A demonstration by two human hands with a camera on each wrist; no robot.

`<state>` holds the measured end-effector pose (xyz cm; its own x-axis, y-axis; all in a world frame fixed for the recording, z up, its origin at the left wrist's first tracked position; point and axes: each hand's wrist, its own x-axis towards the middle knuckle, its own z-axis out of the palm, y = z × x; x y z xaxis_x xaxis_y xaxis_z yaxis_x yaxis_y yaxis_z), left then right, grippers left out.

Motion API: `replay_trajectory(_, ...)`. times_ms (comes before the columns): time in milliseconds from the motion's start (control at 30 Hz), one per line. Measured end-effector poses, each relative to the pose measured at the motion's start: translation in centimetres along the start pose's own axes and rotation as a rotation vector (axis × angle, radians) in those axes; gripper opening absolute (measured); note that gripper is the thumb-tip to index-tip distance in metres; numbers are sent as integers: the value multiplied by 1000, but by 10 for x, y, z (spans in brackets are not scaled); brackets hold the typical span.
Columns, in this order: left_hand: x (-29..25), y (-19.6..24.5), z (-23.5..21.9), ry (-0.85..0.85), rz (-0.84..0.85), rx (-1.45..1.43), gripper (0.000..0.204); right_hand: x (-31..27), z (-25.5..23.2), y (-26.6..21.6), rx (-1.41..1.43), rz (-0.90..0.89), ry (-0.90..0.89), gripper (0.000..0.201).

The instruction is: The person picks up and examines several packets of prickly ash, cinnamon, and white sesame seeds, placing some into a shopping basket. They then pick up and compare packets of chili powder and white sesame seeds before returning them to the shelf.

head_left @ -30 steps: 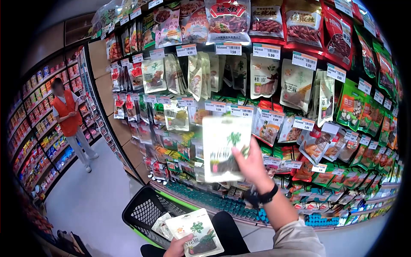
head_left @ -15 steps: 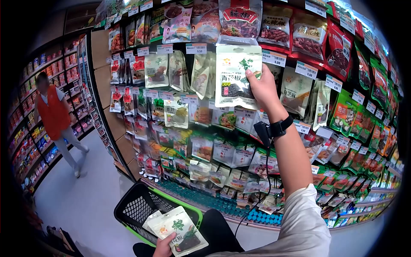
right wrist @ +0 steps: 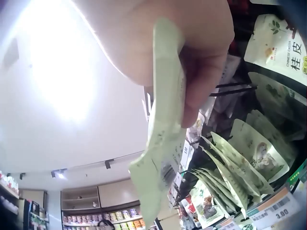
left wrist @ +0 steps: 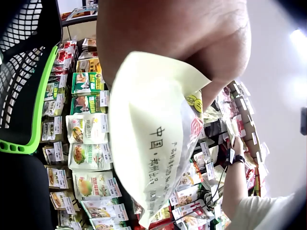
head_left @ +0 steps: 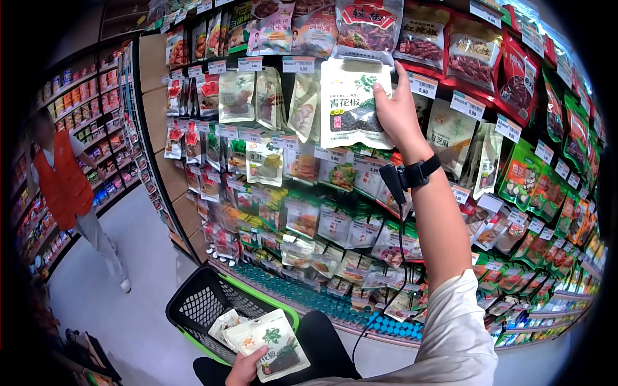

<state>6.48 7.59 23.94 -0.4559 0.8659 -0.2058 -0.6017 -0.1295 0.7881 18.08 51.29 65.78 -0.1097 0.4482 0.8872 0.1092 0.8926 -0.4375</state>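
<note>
My right hand (head_left: 399, 116) pinches a white packet of green Sichuan peppercorns (head_left: 351, 106), thumb on its front, raised before the upper hanging rows. In the right wrist view that packet (right wrist: 165, 115) is seen edge-on, close to metal hooks (right wrist: 235, 90). Low down, my left hand (head_left: 246, 368) grips a similar Sichuan pepper packet (head_left: 280, 354) by its edge, thumb on the front. This packet overlaps the shopping basket (head_left: 196, 312) in the head view. Its pale back (left wrist: 139, 115) faces the left wrist camera. More packets (head_left: 225, 323) show inside the basket.
Hanging spice packets with price tags fill the rack ahead, including a bag of dried chillies (head_left: 367, 29) just above the raised packet. A person in an orange vest (head_left: 63, 193) stands in the left aisle. A cable (head_left: 404, 257) hangs from my right wrist.
My right hand has raised its packet from the middle of the rack to the upper rows. The left hand keeps its packet low. The person in the vest has moved left and nearer.
</note>
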Motion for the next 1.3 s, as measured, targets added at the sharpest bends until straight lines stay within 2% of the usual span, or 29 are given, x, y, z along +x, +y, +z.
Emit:
replay_trajectory(67, 11, 6, 4, -30, 3, 43, 51, -2, -1, -13, 80, -2, -28, 55)
replay_trajectory(100, 14, 11, 6, -41, -5, 52, 51, -3, 2, -15, 28, -30, 56, 37)
replay_trajectory(200, 21, 12, 11, -42, -2, 79, 50, 4, 1, 1, 14, 12, -113, 25)
replay_trajectory(233, 23, 12, 13, -42, -5, 84, 50, 2, 7, 1, 84, -25, -24, 24)
replay_trajectory(433, 21, 9, 19, -6, -11, 134, 47, 24, -3, -4, -19, -21, -274, 37)
replay_trajectory(533, 25, 9, 19, -25, 4, 151, 46, 38, -10, -5, 29, 133, -452, 44)
replay_trajectory(667, 28, 11, 25, -48, 18, 173, 46, 43, -5, 2, 88, -167, -265, 61)
replay_trajectory(900, 26, -1, 23, -61, -15, 220, 48, 37, -11, -24, -235, -76, -326, 75)
replay_trajectory(1067, 21, -6, 17, -58, -42, 202, 47, 24, -9, -38, -232, -45, -193, 71)
replay_trajectory(1133, 18, -5, 16, -54, -39, 165, 47, 25, -8, -30, -207, -53, -130, 70)
replay_trajectory(1167, 18, -6, 14, -53, -41, 150, 47, 25, -5, -27, -257, -128, -98, 67)
replay_trajectory(1267, 18, -5, 9, -50, -47, 135, 47, 26, 4, -14, -189, -157, -19, 62)
replay_trajectory(1300, 18, -4, 10, -47, -42, 138, 47, 25, 4, -15, -181, -117, -31, 60)
